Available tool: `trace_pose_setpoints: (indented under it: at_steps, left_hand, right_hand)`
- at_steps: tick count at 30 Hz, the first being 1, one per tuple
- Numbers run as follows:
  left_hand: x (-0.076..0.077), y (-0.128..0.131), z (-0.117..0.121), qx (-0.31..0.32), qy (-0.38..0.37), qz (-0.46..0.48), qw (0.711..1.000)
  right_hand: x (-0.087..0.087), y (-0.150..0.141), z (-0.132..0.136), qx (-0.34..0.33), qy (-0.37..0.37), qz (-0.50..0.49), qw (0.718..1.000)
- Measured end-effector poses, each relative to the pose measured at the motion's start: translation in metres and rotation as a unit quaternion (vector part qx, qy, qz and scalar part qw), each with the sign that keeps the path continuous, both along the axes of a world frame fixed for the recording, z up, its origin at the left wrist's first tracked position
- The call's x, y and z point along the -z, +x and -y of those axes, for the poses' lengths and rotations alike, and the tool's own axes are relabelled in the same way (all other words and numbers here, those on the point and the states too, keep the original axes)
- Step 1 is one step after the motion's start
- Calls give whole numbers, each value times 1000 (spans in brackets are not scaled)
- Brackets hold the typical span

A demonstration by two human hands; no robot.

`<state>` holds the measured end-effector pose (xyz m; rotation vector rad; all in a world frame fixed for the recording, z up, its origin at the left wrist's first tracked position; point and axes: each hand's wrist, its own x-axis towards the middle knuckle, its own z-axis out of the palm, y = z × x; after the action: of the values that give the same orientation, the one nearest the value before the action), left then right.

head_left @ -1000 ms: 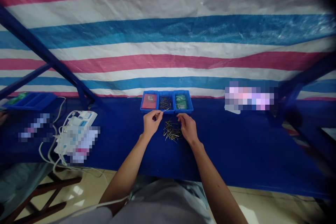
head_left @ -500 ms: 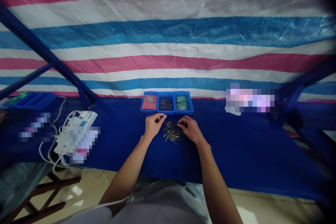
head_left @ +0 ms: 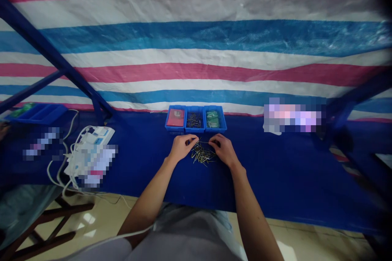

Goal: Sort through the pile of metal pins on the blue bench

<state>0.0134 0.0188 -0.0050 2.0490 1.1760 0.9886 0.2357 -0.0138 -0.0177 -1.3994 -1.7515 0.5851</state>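
A pile of thin, brass-coloured screws (head_left: 202, 156) lies on the blue table in front of me. My right hand (head_left: 223, 147) pinches one long thin screw (head_left: 204, 142) just above the right side of the pile, and the screw points left. My left hand (head_left: 184, 146) is closed in a pinch at the pile's upper left, its fingertips at the other end of that screw. Behind my hands stand three joined blue bins: the left bin (head_left: 166, 124) holds a red packet, the middle bin (head_left: 195, 129) dark screws, the right bin (head_left: 223, 127) green-and-white packets.
At the left are a white power strip (head_left: 105, 134) with tangled white cables and a blue divided tray (head_left: 45, 115). Blurred-out items (head_left: 294, 115) lie at the back right. A striped tarp (head_left: 196, 36) hangs behind the table, between blue frame bars (head_left: 76, 75).
My left hand has moved slightly right, to the tip of the screw in my right hand. My right hand has shifted a little right. The camera view has tilted slightly.
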Motion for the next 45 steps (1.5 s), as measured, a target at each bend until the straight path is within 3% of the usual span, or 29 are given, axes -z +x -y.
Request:
trace_pose_setpoints:
  at_steps: [14,34,45]
  left_hand:
    - [-5,-2,1,57,-48,5,997]
    - [-3,-3,-2,93,-50,-9,994]
    - [-6,-2,-1,100,-3,-22,995]
  right_hand:
    - [-19,-32,11,-3,53,-47,997]
    - [-5,-36,7,-37,92,-38,994]
    - [-6,-38,8,-39,71,22,996]
